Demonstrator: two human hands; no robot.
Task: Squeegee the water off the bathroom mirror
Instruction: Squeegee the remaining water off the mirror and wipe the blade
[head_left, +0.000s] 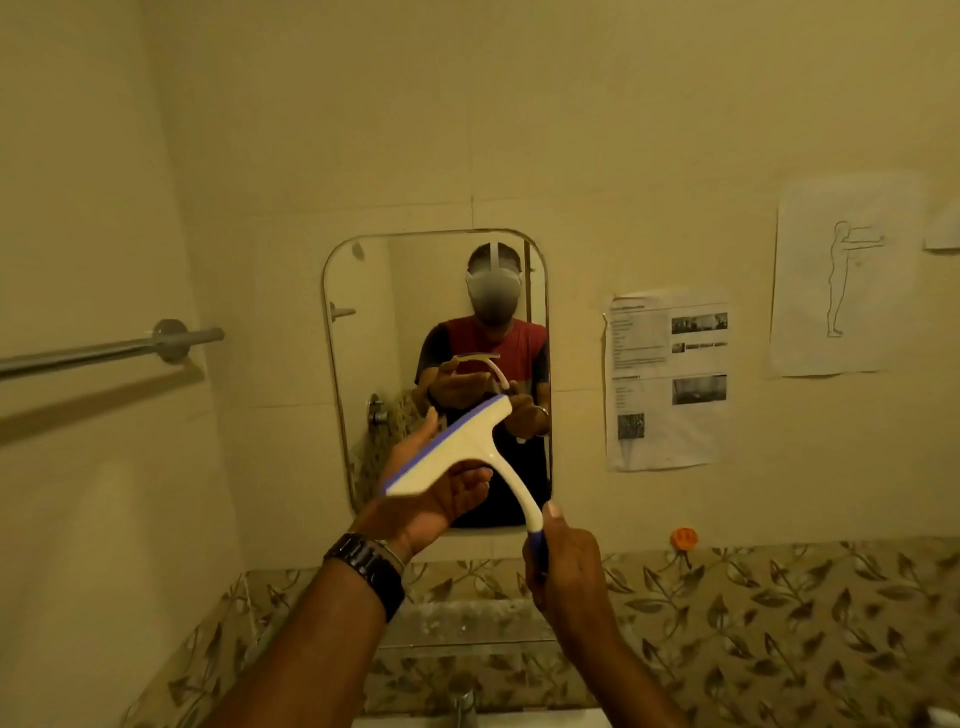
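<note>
A rounded rectangular mirror (374, 332) hangs on the tiled wall straight ahead and reflects a person holding the tool. A white squeegee (467, 441) with a purple blade edge is held in front of the mirror's lower half, apart from the glass. My right hand (563, 566) grips its purple-ended handle, thumb up along it. My left hand (431, 499) lies palm up under the blade head, fingers relaxed and touching it. A dark watch sits on my left wrist.
A metal towel bar (104, 351) juts out from the left wall. Printed sheets (667, 382) and a figure drawing (841, 275) are stuck to the wall on the right. A small orange object (683, 538) sits above the leaf-patterned tiles. A tap (465, 701) stands below.
</note>
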